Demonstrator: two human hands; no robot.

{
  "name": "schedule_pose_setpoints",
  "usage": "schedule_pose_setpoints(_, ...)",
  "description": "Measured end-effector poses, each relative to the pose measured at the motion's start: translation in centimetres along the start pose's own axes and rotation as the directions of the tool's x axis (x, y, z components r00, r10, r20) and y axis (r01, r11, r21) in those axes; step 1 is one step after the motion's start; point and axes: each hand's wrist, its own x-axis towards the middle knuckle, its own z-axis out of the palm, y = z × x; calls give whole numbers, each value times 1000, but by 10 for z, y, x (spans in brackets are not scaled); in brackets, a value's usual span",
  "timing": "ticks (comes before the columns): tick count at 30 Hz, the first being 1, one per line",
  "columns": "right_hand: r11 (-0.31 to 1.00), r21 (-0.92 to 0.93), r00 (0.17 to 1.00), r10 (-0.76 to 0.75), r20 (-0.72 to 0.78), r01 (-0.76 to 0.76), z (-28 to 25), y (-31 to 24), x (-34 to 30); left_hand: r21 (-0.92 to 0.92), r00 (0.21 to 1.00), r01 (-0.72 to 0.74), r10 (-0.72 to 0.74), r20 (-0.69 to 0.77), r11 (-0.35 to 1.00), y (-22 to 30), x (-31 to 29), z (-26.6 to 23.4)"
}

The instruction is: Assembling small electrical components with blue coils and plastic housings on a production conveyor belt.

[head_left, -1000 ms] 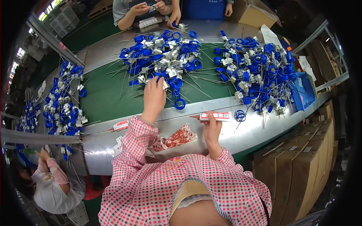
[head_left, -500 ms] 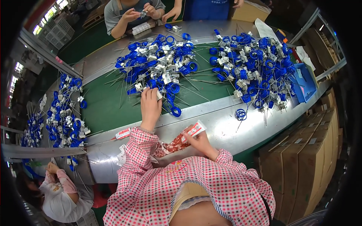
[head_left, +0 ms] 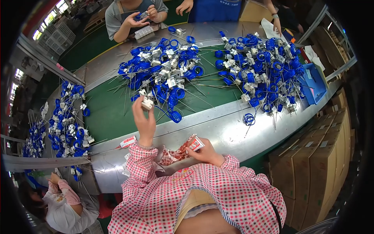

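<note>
- So, the left hand [head_left: 145, 124] pinched a block [head_left: 147, 103] at the middle pile's [head_left: 171, 82] near edge; the right hand [head_left: 208, 152], well apart, gripped a tube [head_left: 196, 144].
- The step looked like lifting one block free — the next move seemed to call for clearing the coil [head_left: 175, 116] without snagging.
- Beyond, the right pile [head_left: 269, 74] sat beside a tray [head_left: 317, 87].

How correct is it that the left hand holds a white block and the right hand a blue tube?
Not quite: the tube in the right hand is white and red, not blue, as the head view shows. The left hand does hold a white block.
</note>
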Motion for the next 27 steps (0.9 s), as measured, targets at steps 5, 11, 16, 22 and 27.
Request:
schedule_pose_setpoints(5, 1000, -23, 1000, 6, 20, -5, 0, 2, 1, 3, 995, -59, 59, -79, 998, 10, 14, -24)
schedule_pose_setpoints(11, 999, 5, 998, 53, 14, -53, 1, 2, -1, 21, 905, 213, -205, 372, 977, 22, 23, -38)
schedule_pose_setpoints(16, 1000, 19, 1000, 15, 4, -15, 2, 3, -1, -24, 570, 414, -238, 787, 910, 13, -1, -30)
schedule_pose_setpoints(22, 999, 6, 999, 41, 20, -41, -1, 1, 1, -175, 853, 311, -193, 485, 934, 12, -12, -23)
schedule_pose_setpoints(27, 999, 17, 999, 32, -8, -31, -1, 1, 0, -438, 903, 358, -425, -62, 825, 14, -1, -42)
